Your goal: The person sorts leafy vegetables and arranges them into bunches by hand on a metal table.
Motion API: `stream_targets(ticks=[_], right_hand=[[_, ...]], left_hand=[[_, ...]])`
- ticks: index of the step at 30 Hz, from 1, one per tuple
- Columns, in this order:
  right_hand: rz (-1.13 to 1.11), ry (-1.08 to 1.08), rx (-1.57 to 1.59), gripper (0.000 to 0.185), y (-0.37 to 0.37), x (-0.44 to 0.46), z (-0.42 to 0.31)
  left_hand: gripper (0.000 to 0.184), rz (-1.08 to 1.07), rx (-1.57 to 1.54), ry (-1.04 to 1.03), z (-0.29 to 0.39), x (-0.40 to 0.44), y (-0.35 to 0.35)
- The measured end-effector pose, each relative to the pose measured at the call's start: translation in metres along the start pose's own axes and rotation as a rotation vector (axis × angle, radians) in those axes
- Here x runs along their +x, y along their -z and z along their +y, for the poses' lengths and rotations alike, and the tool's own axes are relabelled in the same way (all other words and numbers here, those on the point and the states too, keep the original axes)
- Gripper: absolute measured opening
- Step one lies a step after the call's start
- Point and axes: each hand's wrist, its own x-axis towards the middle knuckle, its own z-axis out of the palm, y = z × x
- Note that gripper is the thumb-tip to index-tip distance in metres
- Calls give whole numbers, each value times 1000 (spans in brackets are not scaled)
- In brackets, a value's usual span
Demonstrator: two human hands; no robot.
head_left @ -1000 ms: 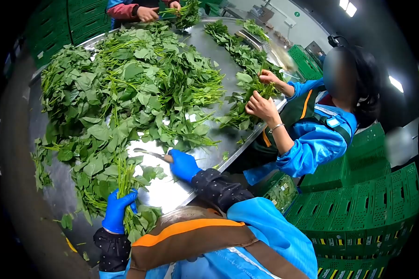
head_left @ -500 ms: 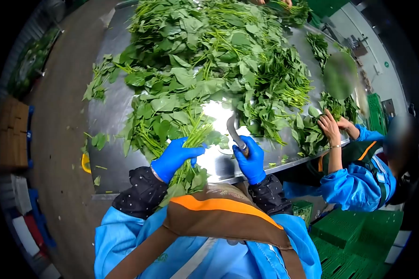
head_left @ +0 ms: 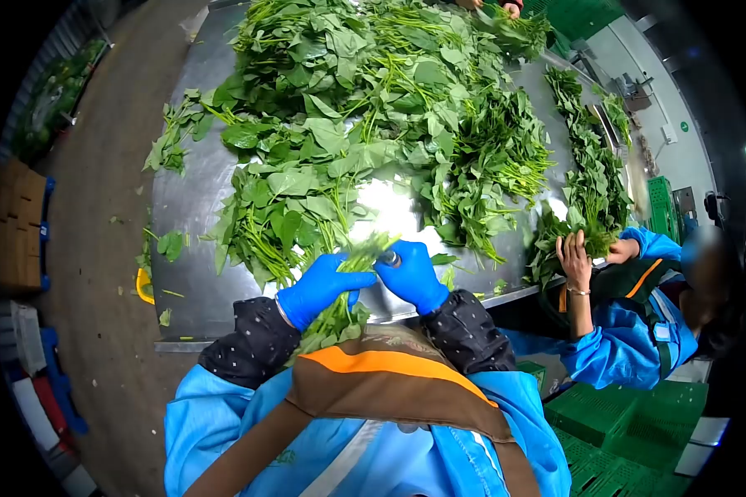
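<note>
My left hand (head_left: 319, 288), in a blue glove, is closed round a bunch of green leafy stems (head_left: 333, 323); the leaves hang toward my apron and the stem ends point up and right. Close on its right, my gloved right hand (head_left: 409, 273) is closed on the knife (head_left: 389, 258), whose handle end shows between the fingers. The blade is hidden or blurred at the stem ends. A large heap of leafy greens (head_left: 331, 74) lies on the metal table (head_left: 192, 273) beyond both hands.
At the right a co-worker (head_left: 613, 331) holds greens by the table edge, beside a long row of greens (head_left: 588, 157). Another person's hands (head_left: 512, 8) show at the top. Green crates (head_left: 638, 422) stand lower right, cardboard boxes (head_left: 18, 224) at the left.
The view has swung so the table sits more central. My left hand has lifted the bunch, and my right hand has brought the knife leftward to the stem ends.
</note>
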Motion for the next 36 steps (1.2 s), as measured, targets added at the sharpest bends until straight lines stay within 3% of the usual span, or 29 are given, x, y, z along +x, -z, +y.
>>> stream_targets(ticks=[3, 5, 6, 7, 9, 11, 13, 15, 18, 19, 21, 22, 23, 24, 25, 26, 27, 29, 30, 31, 33, 34, 35, 36], right_hand=[[-79, -76, -176, 20, -16, -16, 64], [-5, -68, -144, 13, -22, -51, 146], [29, -85, -112, 13, -2, -43, 153], [68, -126, -60, 15, 6, -42, 149], [4, -328, 0, 35, 42, -17, 79], [147, -99, -246, 65, 68, 4, 33], [270, 183, -75, 91, 84, 9, 1], [168, 249, 225, 103, 85, -4, -53], [102, 290, -155, 115, 42, -4, -52], [32, 210, 31, 106, 21, -6, -39], [-40, -8, 65, 87, 12, -13, -29], [-181, -69, -58, 79, 21, -12, -17], [-236, -90, -204, 74, 29, -14, -8], [-295, -104, -351, 68, 37, -16, 0], [-202, 39, -656, 67, 39, -16, 11], [-159, 86, -812, 67, 39, -18, 22], [-122, 131, -968, 68, 41, -22, 33], [-82, 285, -956, 69, 48, -27, 36], [-101, 323, -954, 59, 54, -29, 27], [-119, 363, -953, 49, 59, -31, 18], [-143, 411, -984, 51, 63, -32, 10], [-156, 440, -1001, 52, 65, -31, 6], [-162, 462, -995, 53, 66, -30, 0], [-170, 482, -988, 55, 66, -29, -7]], left_hand=[[22, -16, 94, -59, 10, -20, 5], [28, 87, 144, -137, 48, -51, 13], [34, 173, 127, -197, 53, -51, 24], [35, 264, 161, -206, 61, -49, 26], [36, 342, 262, -388, 65, -28, 27], [22, 298, 52, -406, 82, -13, 18], [19, 315, -70, -438, 84, 4, 13], [20, 279, -161, -467, 76, 17, 4], [22, 211, -394, -420, 64, 24, -17], [23, 172, -531, -386, 60, 25, -21], [25, 72, -788, -340, 39, 39, 0], [25, 30, -917, -317, 33, 38, 14], [25, 154, -1080, -307, 39, 42, 32], [21, 127, -1128, -410, 20, 49, 71], [19, -166, -1022, -577, -1, 60, 111], [17, 146, -878, -461, 18, 38, 105], [17, 261, -709, -442, 21, 31, 102], [18, 683, -4, -359, 46, 11, 69], [28, 715, 414, -743, 40, 14, 63], [30, 628, 533, -775, 48, 7, 46], [36, 440, 882, -816, 59, 2, 21], [42, 388, 1024, -936, 57, 4, 6], [48, 282, 1165, -874, 54, 6, -6], [49, 173, 1131, -889, 39, 15, -13]])
